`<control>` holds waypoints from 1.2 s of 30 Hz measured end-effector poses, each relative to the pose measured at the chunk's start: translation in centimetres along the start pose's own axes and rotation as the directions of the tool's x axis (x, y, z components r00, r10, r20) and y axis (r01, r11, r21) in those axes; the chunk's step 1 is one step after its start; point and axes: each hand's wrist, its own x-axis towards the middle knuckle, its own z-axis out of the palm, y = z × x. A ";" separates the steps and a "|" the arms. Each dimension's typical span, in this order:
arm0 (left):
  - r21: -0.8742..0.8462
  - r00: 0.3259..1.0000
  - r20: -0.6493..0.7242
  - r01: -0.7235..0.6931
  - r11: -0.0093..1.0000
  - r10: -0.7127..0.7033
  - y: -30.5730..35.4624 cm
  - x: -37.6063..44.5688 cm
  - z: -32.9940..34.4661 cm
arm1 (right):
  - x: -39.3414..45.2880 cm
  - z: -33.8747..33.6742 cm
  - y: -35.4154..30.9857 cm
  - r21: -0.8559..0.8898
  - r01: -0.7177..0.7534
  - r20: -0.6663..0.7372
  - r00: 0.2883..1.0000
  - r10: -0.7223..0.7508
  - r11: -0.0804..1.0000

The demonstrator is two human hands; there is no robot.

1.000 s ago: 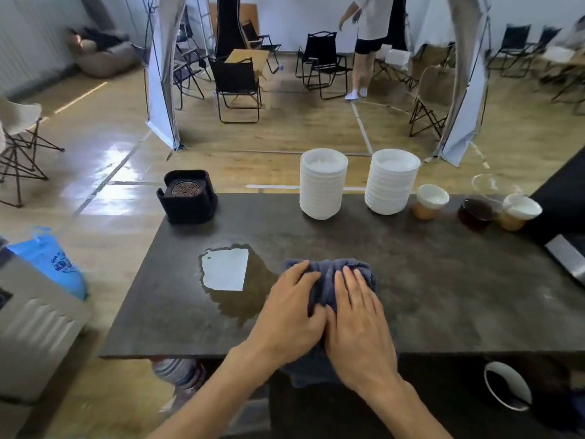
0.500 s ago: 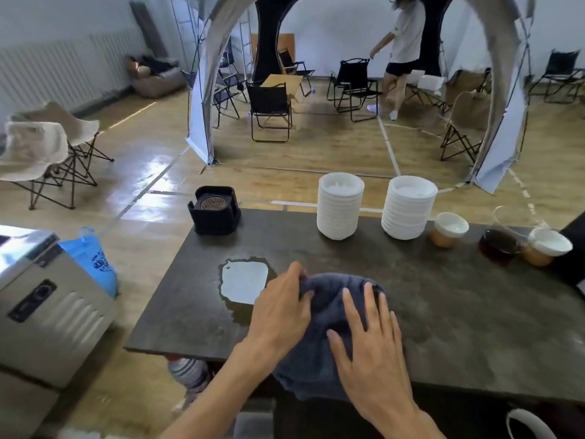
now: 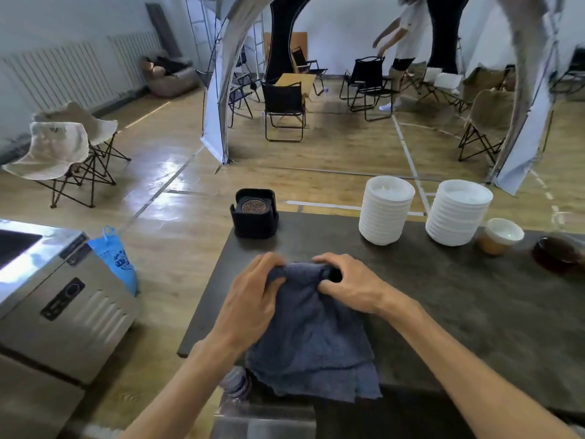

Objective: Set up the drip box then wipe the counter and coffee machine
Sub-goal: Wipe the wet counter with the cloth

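Wiping stage, mid-stroke. The left hand (image 3: 253, 296) and right hand (image 3: 348, 285) both grip the far edge of the dark blue cloth (image 3: 313, 337), fingers curled into the fabric; a second ago the same hands lay flat and open on top of it. The cloth is now gathered at its far end and drawn out lengthwise, its near end hanging over the front edge of the dark surface (image 3: 459, 312).

The brown puddle that lay just left of the cloth half a second ago is no longer in view — the cloth and the left hand cover that spot, so it is probably being soaked up, though whether the surface beneath is dry cannot be told.

The black square box with the round metal grate (image 3: 254, 213) stands at the far left corner of the surface, apart from the cloth and in the same place as before. Two stacks of white bowls (image 3: 386, 210) stand along the far edge, with a small lidded cup (image 3: 501, 236) beside them and a glass jug of dark liquid (image 3: 557, 253) at the right margin.

Judged from this layout, the box is set and the counter wipe is under way — the change of grip suggests a drag toward the near edge. A steel appliance (image 3: 63, 286) stands at lower left; the cloth is not touching it.
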 end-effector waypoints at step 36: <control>0.498 0.915 0.396 -0.141 0.855 -0.079 -8.0 3.9 4.5 | 5.0 9.2 -1.0 -0.523 -0.162 -0.242 0.969 0.036 0.837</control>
